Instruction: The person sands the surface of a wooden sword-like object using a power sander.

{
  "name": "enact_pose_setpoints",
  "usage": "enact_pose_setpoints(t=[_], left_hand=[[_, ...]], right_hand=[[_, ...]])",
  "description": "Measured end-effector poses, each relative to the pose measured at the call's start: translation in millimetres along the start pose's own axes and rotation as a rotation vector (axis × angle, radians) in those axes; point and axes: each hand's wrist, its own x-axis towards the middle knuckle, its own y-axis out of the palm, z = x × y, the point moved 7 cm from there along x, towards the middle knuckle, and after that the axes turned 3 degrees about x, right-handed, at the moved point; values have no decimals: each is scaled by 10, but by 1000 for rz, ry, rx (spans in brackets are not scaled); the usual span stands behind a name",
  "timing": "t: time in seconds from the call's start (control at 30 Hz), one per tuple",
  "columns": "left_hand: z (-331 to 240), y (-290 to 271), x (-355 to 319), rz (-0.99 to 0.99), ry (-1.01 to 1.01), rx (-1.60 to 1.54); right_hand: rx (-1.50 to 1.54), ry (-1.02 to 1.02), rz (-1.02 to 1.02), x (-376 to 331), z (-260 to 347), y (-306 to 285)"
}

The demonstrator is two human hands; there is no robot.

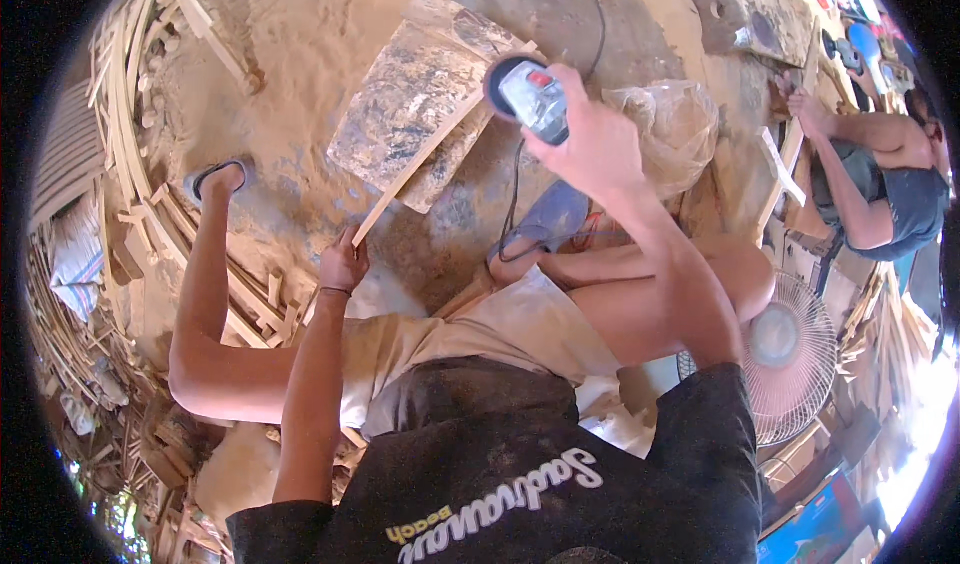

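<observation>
Two hands are at work here, and we record them against the things they hold, from the largest item down.

The sandy floor (330, 34) carries a worn, stained board (405, 99) lying flat ahead of the seated person; we see no counter, only this slab on the ground. A clear plastic bag (670, 129) sits just to its right, and a pink fan (790, 354) stands low at the right. Piles of cut wooden strips (130, 114) line the left rim. A second person (880, 179) works well apart at the far right, handling separate wood.

The wooden strip (420, 164) is the piece in hand. Its long axis runs on a diagonal, from low left near the body up and to the right across the board, where its far end meets the grinder. The left hand (343, 262) is closed around the near, lower end of the strip.

The right hand (590, 139) is wrapped over the body of a handheld electric grinder (528, 94), its black cord (515, 184) trailing down toward the foot. The tool sits at the upper end of the strip, up and right of the left hand; whether the disc touches the wood we cannot tell.

We judge the right hand nearer the working end, the left steadying only.
</observation>
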Motion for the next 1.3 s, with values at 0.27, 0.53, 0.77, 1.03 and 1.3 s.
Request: enact_pose_setpoints(t=[0.27, 0.53, 0.77, 1.03, 1.3], left_hand=[[60, 38, 18, -3, 20, -10], [51, 37, 34, -38, 23, -9], [23, -19, 18, -46, 26, 36], [-121, -77, 46, -26, 63, 55], [-176, -97, 74, -77, 89, -28]], right_hand=[[107, 93, -279, 276, -596, -432], [115, 53, -123, 75, -319, -217], [83, 78, -246, 204, -603, -336], [6, -43, 27, -196, 0, 161], [71, 100, -203, 159, -619, -323]])
